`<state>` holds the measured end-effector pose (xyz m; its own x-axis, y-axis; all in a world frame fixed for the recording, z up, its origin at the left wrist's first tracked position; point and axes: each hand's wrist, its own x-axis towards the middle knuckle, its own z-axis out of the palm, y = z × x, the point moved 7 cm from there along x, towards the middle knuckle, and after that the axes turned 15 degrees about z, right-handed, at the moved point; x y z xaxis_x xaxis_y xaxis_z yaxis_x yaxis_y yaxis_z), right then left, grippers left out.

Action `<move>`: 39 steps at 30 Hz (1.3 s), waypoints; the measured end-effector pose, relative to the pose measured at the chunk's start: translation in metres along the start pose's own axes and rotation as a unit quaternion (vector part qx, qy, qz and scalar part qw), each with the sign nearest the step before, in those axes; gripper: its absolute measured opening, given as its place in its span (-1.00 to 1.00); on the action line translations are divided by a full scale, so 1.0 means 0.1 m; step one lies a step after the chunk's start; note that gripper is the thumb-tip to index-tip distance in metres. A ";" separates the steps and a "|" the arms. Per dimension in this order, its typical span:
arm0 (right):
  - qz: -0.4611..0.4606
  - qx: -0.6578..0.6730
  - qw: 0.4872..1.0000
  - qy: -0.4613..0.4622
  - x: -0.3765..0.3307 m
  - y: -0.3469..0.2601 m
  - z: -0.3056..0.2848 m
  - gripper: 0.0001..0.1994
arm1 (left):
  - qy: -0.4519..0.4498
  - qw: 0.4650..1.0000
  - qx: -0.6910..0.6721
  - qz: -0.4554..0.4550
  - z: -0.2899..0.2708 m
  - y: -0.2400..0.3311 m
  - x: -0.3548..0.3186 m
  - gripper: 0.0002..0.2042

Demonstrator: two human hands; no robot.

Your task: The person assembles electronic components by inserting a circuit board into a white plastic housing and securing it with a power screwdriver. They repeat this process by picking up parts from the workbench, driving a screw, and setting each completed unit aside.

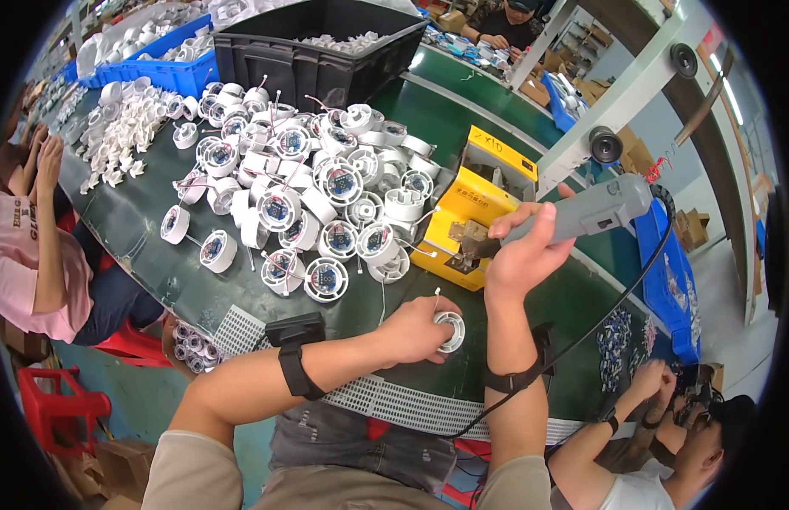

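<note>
The left hand (415, 330) rests on the green work table (148, 221) with its fingers closed around a small round white plastic housing (450, 331), open face up, pinned against the table surface near the front edge. A thin wire stands up from the housing beside the fingertips. The right hand (523, 251) is wrapped firmly around the grip of a grey corded electric screwdriver (591, 212), held raised above and to the right of the housing; the tip is hidden behind the hand, so its distance from the housing cannot be told. The black power cord (615, 297) loops down past the right forearm.

A heap of similar white round housings with small circuit boards (326, 191) lies behind the left hand, and a yellow box-shaped fixture (471, 212) stands just beside the tool.

Likely faults from this position:
- The housing is held by fingers alone; tool torque may spin it or let it slip.
- The fingertips sit close to the work point; a bit that skids off may strike them.
- The upright wire may be pinched or caught.
- The hanging cord may snag the table edge.
</note>
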<state>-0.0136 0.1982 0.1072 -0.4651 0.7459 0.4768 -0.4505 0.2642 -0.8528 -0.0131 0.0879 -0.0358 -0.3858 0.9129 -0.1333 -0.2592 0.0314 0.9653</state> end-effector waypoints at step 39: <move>0.118 0.068 0.988 -0.067 -0.71 0.10 -0.23 -0.65 | 0.077 0.994 -0.079 -0.007 -0.14 -0.04 0.05 -0.69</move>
<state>0.0323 0.1614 0.0597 -0.6619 0.6870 0.2998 -0.4114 0.0014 -0.9114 -0.0260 0.0868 -0.0434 -0.5093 0.8390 -0.1916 -0.3963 -0.0311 0.9176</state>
